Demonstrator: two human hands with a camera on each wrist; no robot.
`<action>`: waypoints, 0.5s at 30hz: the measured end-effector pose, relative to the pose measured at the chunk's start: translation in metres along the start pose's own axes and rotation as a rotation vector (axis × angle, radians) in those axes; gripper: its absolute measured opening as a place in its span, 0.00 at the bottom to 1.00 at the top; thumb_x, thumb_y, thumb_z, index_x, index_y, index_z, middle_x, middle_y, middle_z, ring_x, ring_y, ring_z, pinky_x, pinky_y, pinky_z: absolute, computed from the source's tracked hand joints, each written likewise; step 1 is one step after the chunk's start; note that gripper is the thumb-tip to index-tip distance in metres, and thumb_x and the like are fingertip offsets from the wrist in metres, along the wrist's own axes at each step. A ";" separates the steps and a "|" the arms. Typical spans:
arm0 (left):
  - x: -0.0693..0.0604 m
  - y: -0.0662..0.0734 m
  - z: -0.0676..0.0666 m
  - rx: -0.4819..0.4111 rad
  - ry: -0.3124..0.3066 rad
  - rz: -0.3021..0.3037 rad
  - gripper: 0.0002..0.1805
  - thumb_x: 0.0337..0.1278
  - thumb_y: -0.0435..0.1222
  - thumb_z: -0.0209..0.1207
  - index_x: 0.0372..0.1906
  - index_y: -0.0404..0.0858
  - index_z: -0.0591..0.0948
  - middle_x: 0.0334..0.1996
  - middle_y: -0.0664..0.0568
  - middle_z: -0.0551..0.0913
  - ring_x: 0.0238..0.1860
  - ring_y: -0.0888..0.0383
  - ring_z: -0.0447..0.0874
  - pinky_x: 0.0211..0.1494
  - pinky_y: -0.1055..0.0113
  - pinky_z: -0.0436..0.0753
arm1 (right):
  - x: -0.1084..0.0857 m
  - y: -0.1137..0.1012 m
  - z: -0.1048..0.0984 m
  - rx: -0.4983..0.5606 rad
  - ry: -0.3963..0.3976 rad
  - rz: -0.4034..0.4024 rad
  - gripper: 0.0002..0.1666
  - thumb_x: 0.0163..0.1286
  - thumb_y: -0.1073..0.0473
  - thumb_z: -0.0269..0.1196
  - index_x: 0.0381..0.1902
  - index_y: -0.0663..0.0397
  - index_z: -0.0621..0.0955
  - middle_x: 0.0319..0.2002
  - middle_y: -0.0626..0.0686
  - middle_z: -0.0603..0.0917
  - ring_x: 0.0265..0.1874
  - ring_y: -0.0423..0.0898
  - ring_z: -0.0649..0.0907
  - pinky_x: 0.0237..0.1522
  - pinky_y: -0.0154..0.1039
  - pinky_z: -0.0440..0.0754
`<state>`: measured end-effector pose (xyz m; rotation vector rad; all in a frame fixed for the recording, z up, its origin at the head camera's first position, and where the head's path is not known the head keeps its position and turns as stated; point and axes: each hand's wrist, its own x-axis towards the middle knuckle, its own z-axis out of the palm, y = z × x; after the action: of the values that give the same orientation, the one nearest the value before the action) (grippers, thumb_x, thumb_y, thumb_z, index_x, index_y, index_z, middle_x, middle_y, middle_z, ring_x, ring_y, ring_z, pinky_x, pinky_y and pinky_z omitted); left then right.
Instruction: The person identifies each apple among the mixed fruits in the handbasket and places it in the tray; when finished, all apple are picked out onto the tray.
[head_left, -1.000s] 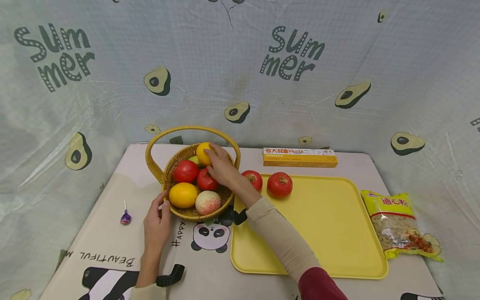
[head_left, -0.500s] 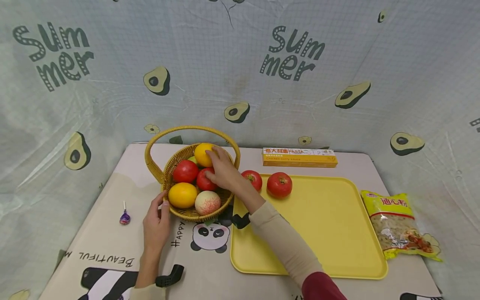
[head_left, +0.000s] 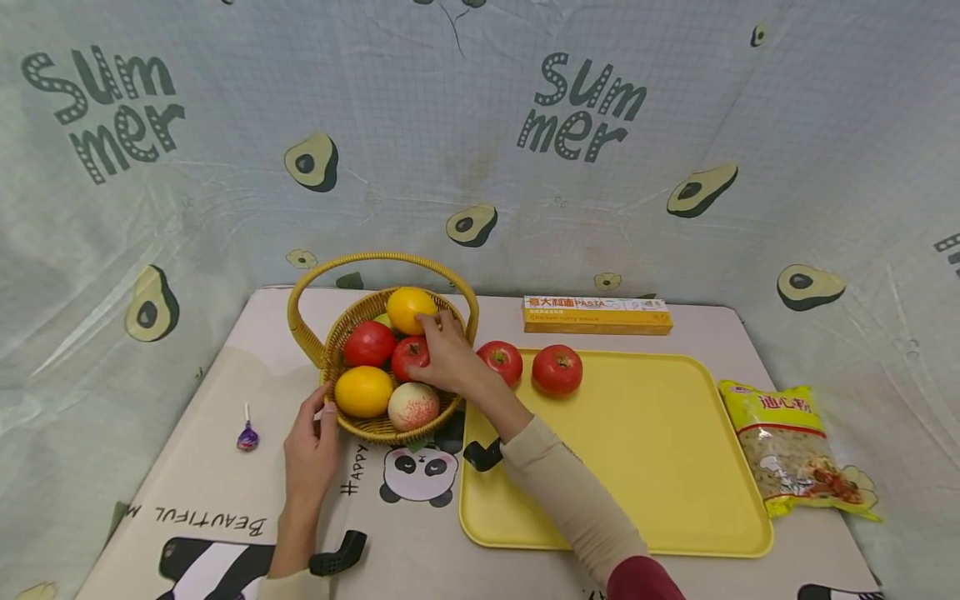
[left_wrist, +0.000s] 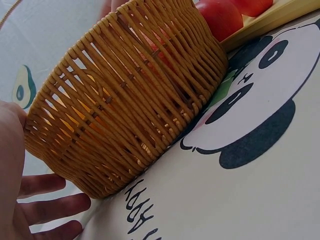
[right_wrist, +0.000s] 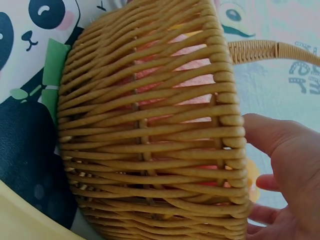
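The right hand (head_left: 454, 357) (thumb spread) has shifted toward the peach (head_left: 414, 407).

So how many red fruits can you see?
4: one red fruit on the left in the basket, one there by the right hand, one at the far left of the tray, one right of it. The basket may hide more.

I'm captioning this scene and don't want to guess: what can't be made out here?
- Green fruit: head view, mostly hidden by the upper yellow fruit and neighbouring red fruit.
- Right hand: right wrist view, fingertips hidden behind the wicker basket.
- Pasta box: head view, finest print too small.
- Basket handle: right wrist view, cut off by the right edge.
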<state>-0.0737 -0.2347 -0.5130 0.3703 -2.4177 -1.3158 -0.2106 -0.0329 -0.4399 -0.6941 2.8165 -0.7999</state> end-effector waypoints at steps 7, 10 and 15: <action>0.000 -0.003 0.001 0.013 -0.005 -0.011 0.25 0.79 0.48 0.43 0.74 0.50 0.68 0.72 0.49 0.72 0.68 0.49 0.74 0.54 0.94 0.61 | -0.002 0.000 0.007 -0.019 -0.058 0.043 0.50 0.62 0.44 0.70 0.74 0.51 0.59 0.67 0.60 0.67 0.63 0.53 0.73 0.64 0.46 0.79; 0.000 -0.003 0.001 0.013 -0.007 -0.011 0.25 0.78 0.48 0.43 0.74 0.50 0.68 0.72 0.49 0.72 0.68 0.49 0.74 0.54 0.94 0.61 | -0.001 -0.001 0.010 -0.023 -0.057 0.041 0.49 0.63 0.43 0.69 0.73 0.51 0.59 0.65 0.60 0.69 0.61 0.52 0.75 0.63 0.46 0.80; 0.001 -0.003 0.001 0.011 -0.003 -0.005 0.25 0.79 0.48 0.43 0.73 0.50 0.69 0.71 0.48 0.72 0.68 0.48 0.74 0.54 0.94 0.62 | 0.004 -0.001 0.012 -0.015 -0.053 0.043 0.47 0.62 0.42 0.69 0.71 0.52 0.61 0.64 0.60 0.72 0.59 0.52 0.77 0.62 0.47 0.81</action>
<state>-0.0747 -0.2356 -0.5160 0.3779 -2.4289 -1.3061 -0.2107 -0.0407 -0.4500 -0.6453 2.7826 -0.7422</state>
